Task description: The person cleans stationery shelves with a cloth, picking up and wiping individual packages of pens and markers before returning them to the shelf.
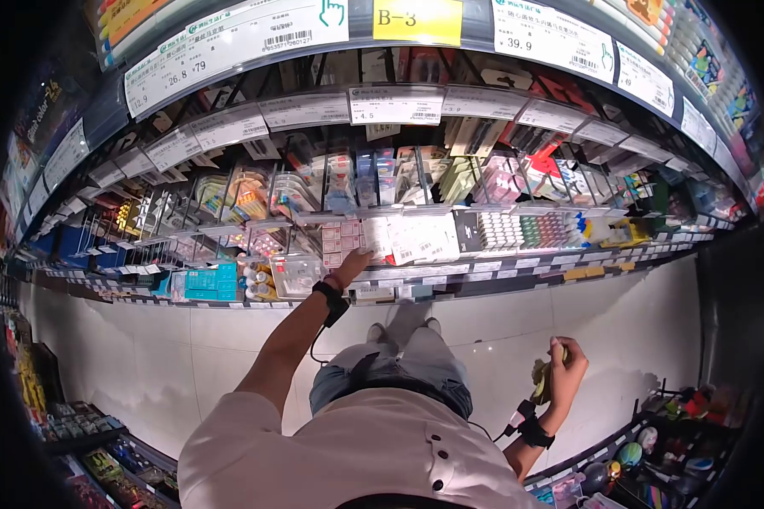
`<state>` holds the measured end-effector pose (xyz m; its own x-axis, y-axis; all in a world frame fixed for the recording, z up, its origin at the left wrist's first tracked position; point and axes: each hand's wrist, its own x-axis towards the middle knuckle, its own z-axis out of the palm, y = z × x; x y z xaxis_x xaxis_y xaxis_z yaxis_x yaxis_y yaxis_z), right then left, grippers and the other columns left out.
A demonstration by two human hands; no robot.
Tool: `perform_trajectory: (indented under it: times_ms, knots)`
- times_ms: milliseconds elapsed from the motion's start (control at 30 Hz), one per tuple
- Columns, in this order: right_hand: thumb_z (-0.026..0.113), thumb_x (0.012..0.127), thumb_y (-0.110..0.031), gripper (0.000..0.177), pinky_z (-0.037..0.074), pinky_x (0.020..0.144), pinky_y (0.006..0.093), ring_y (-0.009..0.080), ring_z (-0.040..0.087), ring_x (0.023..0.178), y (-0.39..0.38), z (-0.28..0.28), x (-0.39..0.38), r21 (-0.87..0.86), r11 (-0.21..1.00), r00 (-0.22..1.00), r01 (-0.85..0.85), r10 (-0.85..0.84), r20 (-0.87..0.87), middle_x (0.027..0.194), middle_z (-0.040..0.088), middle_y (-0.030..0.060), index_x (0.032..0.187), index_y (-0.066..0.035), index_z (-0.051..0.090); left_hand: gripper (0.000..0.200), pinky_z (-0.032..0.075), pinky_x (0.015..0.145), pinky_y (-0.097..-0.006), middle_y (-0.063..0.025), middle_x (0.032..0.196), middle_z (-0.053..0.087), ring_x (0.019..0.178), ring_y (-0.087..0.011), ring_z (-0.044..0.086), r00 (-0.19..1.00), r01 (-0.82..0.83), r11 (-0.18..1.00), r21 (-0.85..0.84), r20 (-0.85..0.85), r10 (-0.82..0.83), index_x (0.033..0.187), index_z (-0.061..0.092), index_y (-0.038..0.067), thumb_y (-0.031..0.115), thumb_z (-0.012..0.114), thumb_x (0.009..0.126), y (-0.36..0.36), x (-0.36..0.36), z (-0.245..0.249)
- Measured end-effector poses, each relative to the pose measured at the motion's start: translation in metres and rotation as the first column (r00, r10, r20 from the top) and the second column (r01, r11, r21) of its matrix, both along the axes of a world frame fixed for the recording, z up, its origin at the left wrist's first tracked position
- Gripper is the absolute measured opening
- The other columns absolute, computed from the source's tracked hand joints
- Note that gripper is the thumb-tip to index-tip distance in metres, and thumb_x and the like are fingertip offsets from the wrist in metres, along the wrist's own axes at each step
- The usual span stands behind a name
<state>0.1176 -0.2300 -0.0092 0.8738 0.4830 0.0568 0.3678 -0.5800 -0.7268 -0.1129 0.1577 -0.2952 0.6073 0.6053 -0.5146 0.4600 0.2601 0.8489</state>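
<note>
My left hand (351, 265) reaches to the lower shelf and touches the edge of the white boxes (382, 242). Its fingers are small in view, and what they hold, if anything, is hidden. Just left of it stand small white boxes with red print (341, 240). White packs (424, 239) lie to its right, beside a black box (467, 233). Away from the shelf, over the floor at the right, my right hand (569, 366) is closed around a crumpled yellow-green thing (541, 382).
Shelf rails with price labels (396, 106) curve across the top, with hanging packs below them. Teal boxes (212, 282) stand at the lower left. A clear container (298, 276) sits left of my left wrist. Another display with balls (630, 455) is at the bottom right.
</note>
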Motion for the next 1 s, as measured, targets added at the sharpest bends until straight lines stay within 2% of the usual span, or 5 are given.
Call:
perform_trajectory:
  times_ms: [267, 333, 533, 667, 1000]
  knots:
    - [0.040, 0.092, -0.017, 0.020, 0.038, 0.060, 0.0227, 0.0082, 0.046, 0.066, 0.175, 0.046, -0.051, 0.548, 0.714, 0.719, -0.436, 0.642, -0.265, 0.073, 0.054, 0.0031, 0.095, -0.002, 0.053, 0.068, 0.029, 0.100, -0.0368, -0.0100, 0.130, 0.039, 0.123, -0.0203, 0.034, 0.718, 0.357, 0.934, -0.026, 0.647, -0.256, 0.136, 0.024, 0.008, 0.030, 0.059, 0.082, -0.121, 0.018, 0.258]
    - [0.038, 0.091, -0.013, 0.018, 0.041, 0.067, 0.0295, 0.0198, 0.049, 0.070, 0.209, 0.048, -0.074, 0.588, 0.545, 0.591, -0.598, 0.795, -0.135, 0.079, 0.053, 0.0116, 0.098, -0.002, 0.050, 0.057, 0.036, 0.094, -0.0336, -0.0067, 0.123, 0.045, 0.113, -0.0178, 0.044, 0.813, 0.371, 0.915, 0.160, 0.420, -0.403, 0.132, 0.030, 0.005, 0.023, 0.056, 0.085, -0.128, 0.016, 0.288]
    - [0.047, 0.090, -0.032, 0.034, 0.041, 0.073, 0.0279, 0.0140, 0.051, 0.078, 0.308, 0.034, -0.025, 0.604, 0.561, 0.759, -0.566, 0.641, 0.116, 0.085, 0.056, 0.0075, 0.102, -0.001, 0.051, 0.038, 0.045, 0.080, -0.0251, -0.0051, 0.103, 0.057, 0.093, -0.0114, 0.055, 0.800, -0.467, 0.877, -0.111, 0.371, 0.472, 0.118, 0.045, 0.000, 0.021, 0.054, 0.087, -0.129, -0.006, 0.285]
    - [0.058, 0.075, -0.027, 0.033, 0.044, 0.078, 0.0414, 0.0385, 0.057, 0.085, 0.366, 0.038, 0.010, 0.390, 0.621, 0.722, -0.680, 0.659, 0.211, 0.087, 0.061, 0.0204, 0.098, -0.003, 0.058, 0.043, 0.044, 0.082, -0.0243, -0.0037, 0.106, 0.055, 0.095, -0.0109, 0.054, 0.679, -0.638, 0.768, -0.054, 0.431, 0.594, 0.122, 0.043, 0.000, 0.019, 0.056, 0.086, -0.135, -0.049, 0.292]
    - [0.062, 0.073, -0.013, 0.043, 0.041, 0.086, 0.0372, 0.0303, 0.051, 0.101, 0.489, -0.012, 0.090, -0.077, 0.547, 0.321, -0.834, 0.594, 0.738, 0.110, 0.053, 0.0177, 0.113, -0.002, 0.049, 0.046, 0.043, 0.085, -0.0306, -0.0096, 0.115, 0.050, 0.102, -0.0188, 0.052, 0.273, -0.885, 0.415, -0.213, 0.486, 0.830, 0.126, 0.034, 0.000, 0.023, 0.047, 0.090, -0.215, -0.121, 0.285]
